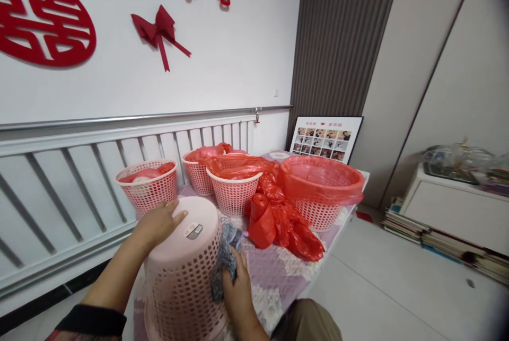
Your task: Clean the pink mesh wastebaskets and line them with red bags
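A pink perforated plastic wastebasket [183, 277] stands upside down on the table in front of me, a label on its solid base. My left hand [161, 224] lies on that upturned base with its fingers stretched out. In my right hand [237, 282] is a grey-blue cleaning cloth [226, 259], pressed against the basket's right side. Beyond it stands an upright pink basket [147, 190] with red plastic inside. Another basket [234, 195] holds red plastic bags, and a larger one [318, 211] at the right has a red bag [322, 174] lining it and folded over its rim.
A roll of red plastic bags [261, 224] and crumpled red plastic [296, 237] lie on the purple-and-white tablecloth [260, 267]. A white radiator [85, 182] runs along the left wall. A photo board [324, 137] leans at the back; a low white cabinet [449, 208] stands right.
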Available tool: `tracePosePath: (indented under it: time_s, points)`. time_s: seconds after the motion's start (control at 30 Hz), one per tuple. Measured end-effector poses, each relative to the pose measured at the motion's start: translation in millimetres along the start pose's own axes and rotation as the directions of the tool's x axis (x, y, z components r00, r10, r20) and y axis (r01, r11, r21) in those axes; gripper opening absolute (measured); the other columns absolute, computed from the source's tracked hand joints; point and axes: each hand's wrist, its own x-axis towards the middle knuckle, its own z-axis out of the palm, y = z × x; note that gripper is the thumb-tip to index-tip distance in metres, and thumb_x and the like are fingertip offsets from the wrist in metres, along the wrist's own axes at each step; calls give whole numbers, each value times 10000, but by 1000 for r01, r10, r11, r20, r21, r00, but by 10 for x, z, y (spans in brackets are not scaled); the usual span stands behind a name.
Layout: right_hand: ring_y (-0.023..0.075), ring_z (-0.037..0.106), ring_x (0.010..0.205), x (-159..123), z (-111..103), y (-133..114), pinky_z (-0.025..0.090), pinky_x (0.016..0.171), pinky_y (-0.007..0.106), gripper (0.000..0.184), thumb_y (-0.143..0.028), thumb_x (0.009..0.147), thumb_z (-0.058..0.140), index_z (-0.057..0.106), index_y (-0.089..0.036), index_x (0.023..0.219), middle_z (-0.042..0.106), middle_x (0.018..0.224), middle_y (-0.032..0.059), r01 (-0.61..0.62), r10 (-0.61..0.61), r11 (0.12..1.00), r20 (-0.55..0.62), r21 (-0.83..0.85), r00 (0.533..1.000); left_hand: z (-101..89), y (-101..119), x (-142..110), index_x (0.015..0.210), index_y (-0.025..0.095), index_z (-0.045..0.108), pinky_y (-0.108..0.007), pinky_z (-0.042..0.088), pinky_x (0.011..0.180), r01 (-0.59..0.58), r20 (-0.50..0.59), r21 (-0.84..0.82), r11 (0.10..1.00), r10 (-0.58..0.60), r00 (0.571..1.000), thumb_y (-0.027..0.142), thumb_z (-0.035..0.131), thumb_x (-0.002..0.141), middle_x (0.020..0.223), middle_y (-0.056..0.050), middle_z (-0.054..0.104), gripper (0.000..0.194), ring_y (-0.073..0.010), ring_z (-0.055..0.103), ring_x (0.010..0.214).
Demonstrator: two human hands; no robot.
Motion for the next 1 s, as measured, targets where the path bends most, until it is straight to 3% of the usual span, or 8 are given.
tracePosePath:
  time_s: [0.13,0.27,0.37,0.5,0.67,0.77,0.87,1.0]
  points:
    - [306,576,1194,-374,-66,641,434,1056,459,486,-224,694,567,677,-189,1166,647,1229,117,-120,121,988,-1,-92,993,3,-3,4,1379,155,488,-456,361,1063,1,0,-2,1000,-1,1000,683,268,845,1423,-160,519,782,-335,488,1300]
    - [342,562,1212,-530,-119,910,419,1060,494,522,-239,678,575,673,-156,1184,639,1250,151,-138,137,982,-19,-130,990,-20,13,-7,1376,173,492,-449,367,1063,-8,8,-3,1000,8,1000,672,271,851,1412,-144,535,758,-324,484,1305]
    - [349,566,1204,-478,-113,787,415,1059,517,533,-243,686,567,659,-129,1199,644,1239,167,-170,170,979,-11,-111,985,-39,32,-18,1390,148,477,-448,371,1062,1,23,2,1000,-1,1000,659,273,855,1421,-167,519,767,-328,481,1306]
    - [332,505,1277,-309,-65,266,382,1092,501,564,-248,733,543,600,-105,1275,581,1320,179,-169,172,984,51,-61,984,-56,53,-31,1411,120,445,-460,377,1052,13,38,8,1000,-13,999,655,259,855,1432,-204,491,794,-346,478,1304]
    - [312,352,1396,-52,-3,-571,303,1142,495,597,-204,772,550,517,-194,1368,398,1485,145,-83,87,996,105,-40,991,-60,58,-33,1403,136,458,-445,367,1064,14,34,12,1000,-14,999,663,258,852,1433,-177,503,789,-329,480,1307]
    - [326,300,1420,15,52,-847,296,1140,519,638,-183,773,580,473,-231,1400,316,1526,134,69,-61,996,131,-58,989,-54,54,-22,1396,138,466,-432,357,1075,6,33,15,1000,-6,999,661,269,849,1441,-154,502,782,-318,461,1326]
    - [354,270,1428,-52,124,-774,298,1127,564,725,-130,746,599,415,-247,1438,273,1543,134,219,-203,967,128,-131,971,-46,48,-11,1405,119,449,-437,347,1083,4,34,18,1000,-5,999,644,275,854,1449,-164,489,782,-321,440,1342]
    - [372,269,1427,-342,150,-173,337,1105,586,761,-79,735,589,400,-258,1450,272,1563,113,171,-149,953,105,-249,983,-44,41,-13,1397,133,458,-439,344,1087,-6,38,10,1000,6,999,629,276,862,1443,-156,498,752,-317,439,1341]
